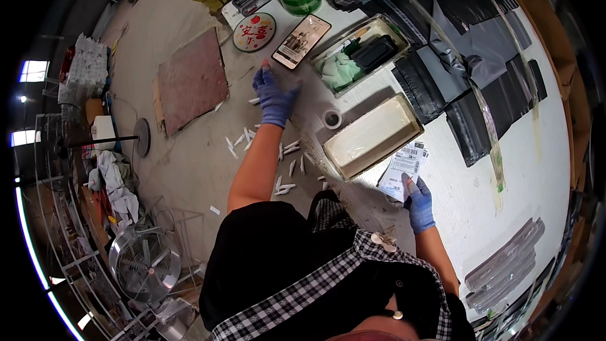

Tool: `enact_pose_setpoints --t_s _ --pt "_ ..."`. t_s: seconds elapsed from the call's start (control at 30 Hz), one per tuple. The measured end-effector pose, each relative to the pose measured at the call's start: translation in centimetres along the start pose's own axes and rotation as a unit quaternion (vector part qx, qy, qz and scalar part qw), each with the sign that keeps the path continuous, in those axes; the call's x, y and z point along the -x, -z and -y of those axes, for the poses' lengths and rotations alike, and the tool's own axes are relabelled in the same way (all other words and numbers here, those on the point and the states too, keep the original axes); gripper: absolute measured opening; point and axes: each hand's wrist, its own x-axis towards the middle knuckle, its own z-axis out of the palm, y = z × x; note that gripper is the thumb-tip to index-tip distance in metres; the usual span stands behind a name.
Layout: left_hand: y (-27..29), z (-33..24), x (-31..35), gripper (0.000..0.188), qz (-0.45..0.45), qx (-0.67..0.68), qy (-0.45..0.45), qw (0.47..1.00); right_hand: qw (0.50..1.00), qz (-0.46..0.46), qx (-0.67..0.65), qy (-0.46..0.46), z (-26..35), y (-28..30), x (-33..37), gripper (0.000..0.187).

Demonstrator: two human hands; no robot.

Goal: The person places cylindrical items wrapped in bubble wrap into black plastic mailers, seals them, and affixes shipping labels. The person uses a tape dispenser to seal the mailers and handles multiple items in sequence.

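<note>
Evidently unfinished, I judge: right blue-gloved hand pinches unplaced white paper labels at fingertips; left blue-gloved hand loosely spread.

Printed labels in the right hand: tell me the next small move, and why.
Probably bring the left hand across to slide off the top sheet: the right hand pinches the printed labels by their near end, offset edges suggest several sheets, and the left hand looks empty, well away from them.
</note>
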Motion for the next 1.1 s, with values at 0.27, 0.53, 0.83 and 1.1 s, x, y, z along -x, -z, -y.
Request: enact_pose_setpoints --t_s 0.27,0.53,0.83,1.1 --pt "0.1 0.1 0.2 0.104 0.015 0.001 0.014 1.000 0.950 0.049 0.266 -0.156 3.1 -0.3 1.7 0.029" --pt "0.3 -0.2 0.0 0.102 0.017 -0.006 0.010 1.000 0.948 0.056 0.297 -0.095 1.6 -0.3 2.5 0.029" --pt "0.2 0.0 0.2 0.098 0.003 -0.002 0.007 1.000 0.653 -0.306 0.633 0.280 -1.8 16.3 11.2 0.041" --pt "-0.7 0.5 0.3 0.102 0.021 0.012 0.012 1.000 0.558 -0.457 0.688 0.078 -11.2 19.8 24.0 0.059"
